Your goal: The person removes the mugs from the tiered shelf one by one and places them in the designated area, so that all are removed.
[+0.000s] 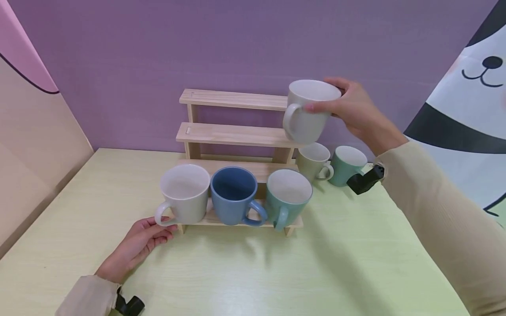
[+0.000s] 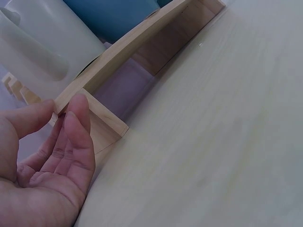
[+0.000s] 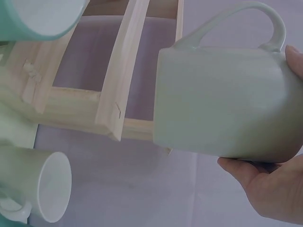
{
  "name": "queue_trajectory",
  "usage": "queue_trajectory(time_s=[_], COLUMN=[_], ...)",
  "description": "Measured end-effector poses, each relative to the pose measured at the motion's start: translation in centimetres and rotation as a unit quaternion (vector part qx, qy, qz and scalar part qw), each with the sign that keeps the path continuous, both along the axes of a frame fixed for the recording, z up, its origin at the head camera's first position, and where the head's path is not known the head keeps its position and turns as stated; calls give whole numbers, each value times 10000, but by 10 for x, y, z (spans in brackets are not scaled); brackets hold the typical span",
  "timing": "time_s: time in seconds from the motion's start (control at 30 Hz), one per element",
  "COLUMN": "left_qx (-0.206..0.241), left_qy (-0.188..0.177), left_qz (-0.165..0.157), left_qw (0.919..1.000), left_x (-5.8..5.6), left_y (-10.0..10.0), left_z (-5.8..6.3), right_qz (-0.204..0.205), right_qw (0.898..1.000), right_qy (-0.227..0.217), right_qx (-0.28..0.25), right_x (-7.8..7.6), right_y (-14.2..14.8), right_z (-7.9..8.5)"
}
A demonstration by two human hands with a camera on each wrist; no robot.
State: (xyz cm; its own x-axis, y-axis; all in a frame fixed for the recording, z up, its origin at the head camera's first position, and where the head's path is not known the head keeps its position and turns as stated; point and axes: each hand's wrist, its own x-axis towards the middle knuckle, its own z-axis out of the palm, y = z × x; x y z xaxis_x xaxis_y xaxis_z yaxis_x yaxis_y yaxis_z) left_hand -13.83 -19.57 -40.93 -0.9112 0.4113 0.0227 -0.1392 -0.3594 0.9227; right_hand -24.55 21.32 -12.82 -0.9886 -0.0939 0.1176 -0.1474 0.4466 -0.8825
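My right hand (image 1: 356,107) grips a white mug (image 1: 306,120) near its rim, raised at the right end of the rack's upper tiers. The mug's handle points left in the head view. With thumb and fingers, my left hand (image 2: 52,156) pinches the front left end of the wooden stepped rack (image 1: 233,135), at its lowest board (image 2: 137,42). Just over those fingers, a second white mug (image 1: 186,195) stands on that board. Beside it are a blue mug (image 1: 233,197) and a mint green mug (image 1: 287,195) on the same tier.
Behind the rack's right side, a cream mug (image 1: 313,162) and a teal mug (image 1: 348,164) stand on the pale wood table (image 1: 237,272). A purple wall (image 1: 237,48) rises close behind the rack. A panel with a panda drawing (image 1: 466,114) borders the right.
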Motion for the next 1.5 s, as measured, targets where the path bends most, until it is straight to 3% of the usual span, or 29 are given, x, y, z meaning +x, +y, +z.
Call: queue_trajectory(time_s=[1.17,1.5], left_qx=[27,119], left_qy=[-61,-48], left_qz=[73,28], left_qw=[10000,9999], left_x=[1,1], left_y=[3,4], left_z=[0,-1], right_qz=[-298,-270], right_qw=[9962,9966], right_qy=[49,0], right_qx=[815,782], right_x=[7,11], right_y=[49,62], right_z=[-30,-41])
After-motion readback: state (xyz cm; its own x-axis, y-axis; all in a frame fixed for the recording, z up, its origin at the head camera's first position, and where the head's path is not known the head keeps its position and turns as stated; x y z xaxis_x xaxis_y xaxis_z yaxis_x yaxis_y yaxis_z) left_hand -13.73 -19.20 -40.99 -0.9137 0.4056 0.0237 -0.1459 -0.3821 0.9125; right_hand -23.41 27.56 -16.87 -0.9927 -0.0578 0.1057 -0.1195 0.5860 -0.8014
